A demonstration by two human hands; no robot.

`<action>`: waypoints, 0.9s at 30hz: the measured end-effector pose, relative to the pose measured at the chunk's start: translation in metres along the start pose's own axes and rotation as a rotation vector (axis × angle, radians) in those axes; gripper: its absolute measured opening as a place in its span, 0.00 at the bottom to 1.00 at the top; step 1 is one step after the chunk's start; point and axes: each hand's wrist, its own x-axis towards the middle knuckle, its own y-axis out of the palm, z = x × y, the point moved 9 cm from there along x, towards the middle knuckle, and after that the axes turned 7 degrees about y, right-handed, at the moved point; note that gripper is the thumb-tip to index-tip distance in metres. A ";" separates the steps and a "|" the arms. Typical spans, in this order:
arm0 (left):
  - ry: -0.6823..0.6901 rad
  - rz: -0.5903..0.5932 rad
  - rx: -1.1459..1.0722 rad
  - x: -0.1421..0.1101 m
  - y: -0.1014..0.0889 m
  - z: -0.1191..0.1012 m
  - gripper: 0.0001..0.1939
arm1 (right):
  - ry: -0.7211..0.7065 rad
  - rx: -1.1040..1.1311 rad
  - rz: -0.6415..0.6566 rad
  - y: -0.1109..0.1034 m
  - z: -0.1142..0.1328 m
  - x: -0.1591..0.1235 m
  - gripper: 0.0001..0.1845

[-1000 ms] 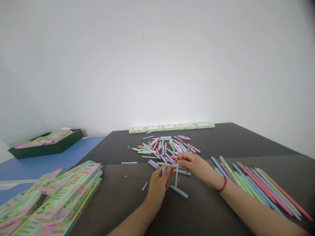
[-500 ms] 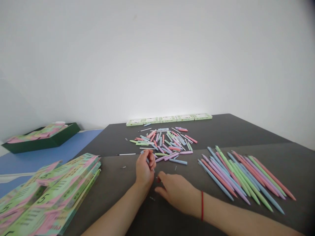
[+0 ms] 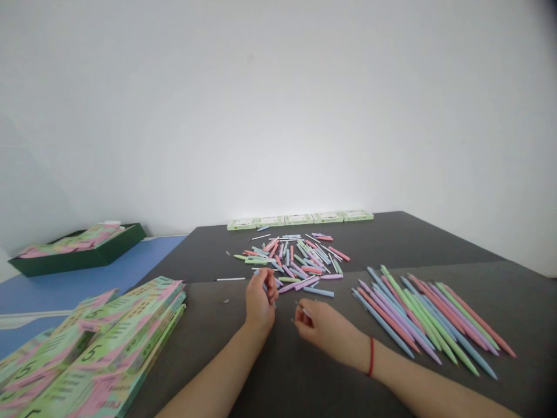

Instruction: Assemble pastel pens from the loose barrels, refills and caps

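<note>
My left hand (image 3: 261, 296) is closed, fingers curled round a light blue pen barrel (image 3: 256, 272); only a bit of it shows, the rest hidden by the fingers. My right hand (image 3: 319, 325), with a red cord on the wrist, is held to the right of the left hand, apart from it, just over the dark table (image 3: 278, 377). Its thumb and fingers are pinched together around small thin pieces too tiny to name. Just beyond both hands lies a loose pile of pastel pen parts (image 3: 300, 270) and white refills (image 3: 230, 279).
At right, whole pastel pens (image 3: 426, 313) lie in a slanted row. Printed green and pink packs (image 3: 108, 354) are stacked at left. A dark green tray (image 3: 78, 258) with more packs stands on a blue surface (image 3: 165, 247). Flat green-white boxes (image 3: 300, 219) line the far edge.
My right hand has moved right and slightly up, its fingers now pinched closer together. The tiny clear pieces near it on the table no longer show. My left hand still holds the blue barrel.
</note>
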 end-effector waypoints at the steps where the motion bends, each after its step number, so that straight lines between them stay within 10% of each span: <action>1: -0.022 0.040 0.012 -0.005 0.007 0.003 0.08 | 0.023 0.090 -0.014 -0.014 -0.005 0.003 0.05; 5: -0.116 0.214 0.072 -0.029 0.037 0.018 0.12 | 0.088 0.428 0.028 -0.040 -0.014 0.010 0.11; 16: -0.169 0.347 0.147 -0.039 0.046 0.017 0.14 | 0.070 0.808 0.223 -0.019 -0.016 0.013 0.14; 22: -0.211 0.317 0.061 -0.037 0.046 0.017 0.13 | -0.009 0.691 0.101 -0.035 -0.011 0.009 0.07; 27: -0.224 0.267 -0.016 -0.033 0.045 0.016 0.15 | -0.250 0.131 -0.107 -0.044 0.008 -0.003 0.10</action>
